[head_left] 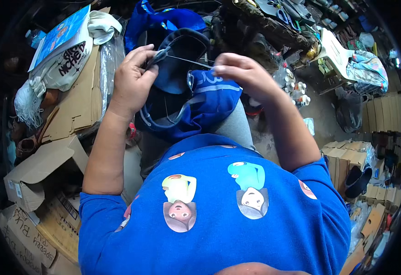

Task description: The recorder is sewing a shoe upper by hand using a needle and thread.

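A dark navy piece (175,75), which looks like a shoe upper with a pale-edged rim, lies over my lap. My left hand (136,75) pinches a folded part of its edge between thumb and fingers. From that edge a pale thread (189,61) runs taut to my right hand (241,73), whose thumb and fingers are closed on its end. Whether a needle is in those fingers cannot be made out. Bright blue cloth (216,98) with light markings is bunched under the piece, across my knees.
Left of me are flattened cardboard (83,98), a white cloth bag (65,68), a blue-covered book (60,36) and an open carton (40,169). A white plastic chair (331,57) holding patterned cloth stands far right. Stacked cardboard (347,156) and dark shoes (358,181) sit at right.
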The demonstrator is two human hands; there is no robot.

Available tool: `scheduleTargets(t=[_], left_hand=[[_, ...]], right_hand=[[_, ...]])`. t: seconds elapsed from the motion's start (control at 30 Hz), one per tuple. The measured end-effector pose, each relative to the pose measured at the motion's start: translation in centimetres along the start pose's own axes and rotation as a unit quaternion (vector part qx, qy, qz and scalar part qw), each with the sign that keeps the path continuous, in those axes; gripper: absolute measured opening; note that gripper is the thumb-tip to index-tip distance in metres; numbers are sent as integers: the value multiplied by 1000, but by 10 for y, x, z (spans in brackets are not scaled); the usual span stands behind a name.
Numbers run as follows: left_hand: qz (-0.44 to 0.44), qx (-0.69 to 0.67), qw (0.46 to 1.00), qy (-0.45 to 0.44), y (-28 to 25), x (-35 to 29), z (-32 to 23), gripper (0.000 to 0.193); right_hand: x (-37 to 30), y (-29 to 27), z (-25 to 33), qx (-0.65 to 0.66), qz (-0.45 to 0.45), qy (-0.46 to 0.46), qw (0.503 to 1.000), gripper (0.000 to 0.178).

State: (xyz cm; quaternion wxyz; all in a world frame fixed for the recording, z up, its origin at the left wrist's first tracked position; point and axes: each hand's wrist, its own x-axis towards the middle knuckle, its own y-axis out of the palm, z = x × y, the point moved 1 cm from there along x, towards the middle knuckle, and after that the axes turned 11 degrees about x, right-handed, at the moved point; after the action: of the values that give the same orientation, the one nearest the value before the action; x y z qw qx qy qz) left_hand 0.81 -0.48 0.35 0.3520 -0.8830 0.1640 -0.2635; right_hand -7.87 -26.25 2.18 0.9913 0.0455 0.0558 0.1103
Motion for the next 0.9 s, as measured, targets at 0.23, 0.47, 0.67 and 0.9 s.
scheduleTargets(t=[0.23, 0.47, 0.67, 0.9], left_hand=[[123, -379, 887, -233, -13, -18, 17, 21], [164, -283, 903, -278, 21, -31, 62, 23], [172, -269, 909, -266, 18, -32, 51, 26], [203, -270, 904, -264, 3, -33, 48, 22]], right_hand=[[-75, -62, 7, 116, -29, 12, 993, 24], [-76, -65, 6, 212, -55, 55, 974, 33], [-13, 1, -44, -349, -35, 87, 932, 43], [2, -29, -61, -480, -208, 5, 852, 17]])
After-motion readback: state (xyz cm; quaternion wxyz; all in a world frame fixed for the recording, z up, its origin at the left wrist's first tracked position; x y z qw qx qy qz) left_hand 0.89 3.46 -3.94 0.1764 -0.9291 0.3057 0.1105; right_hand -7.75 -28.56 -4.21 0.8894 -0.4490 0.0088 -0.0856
